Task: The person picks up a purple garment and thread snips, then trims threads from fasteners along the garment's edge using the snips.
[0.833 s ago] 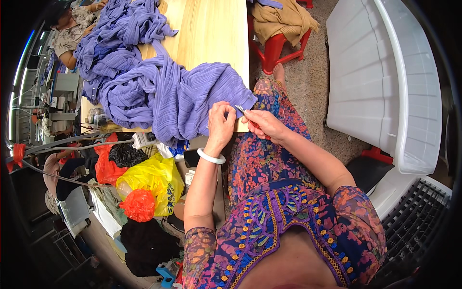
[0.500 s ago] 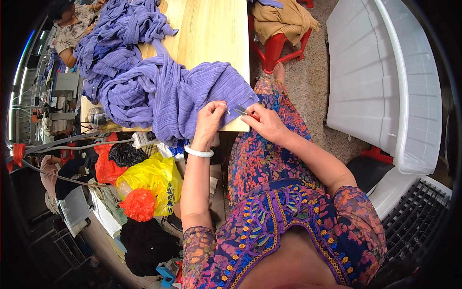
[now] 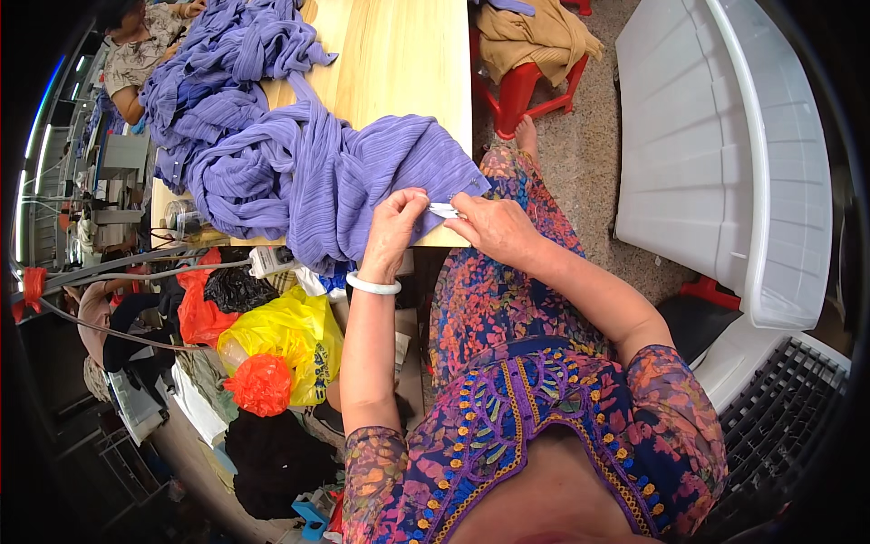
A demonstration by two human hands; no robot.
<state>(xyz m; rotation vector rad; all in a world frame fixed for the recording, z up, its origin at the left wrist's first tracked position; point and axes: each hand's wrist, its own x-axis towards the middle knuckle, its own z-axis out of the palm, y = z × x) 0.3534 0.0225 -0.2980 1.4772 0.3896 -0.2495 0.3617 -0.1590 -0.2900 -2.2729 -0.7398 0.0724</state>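
Note:
A purple, finely ribbed garment lies bunched on the table, its flat end reaching the near right corner. My left hand, with a pale bangle on the wrist, is closed in a pinch on the garment near that end. Between my two hands stretches a white strip like a fabric label. My right hand grips its right end, fingers closed. Small dark marks or pins show on the fabric beyond my right fingers. Any snips in my right hand are hidden from view.
More purple garments are heaped along the left of the wooden table. A red stool with tan cloth stands beyond its right edge. At right is a large translucent bin. Bags, including a yellow one, crowd the lower left. Another person sits far left.
The red-handled snips that showed in my right hand no longer show. My right hand has shifted slightly toward the left one and taken hold of the white strip, which now shows more.

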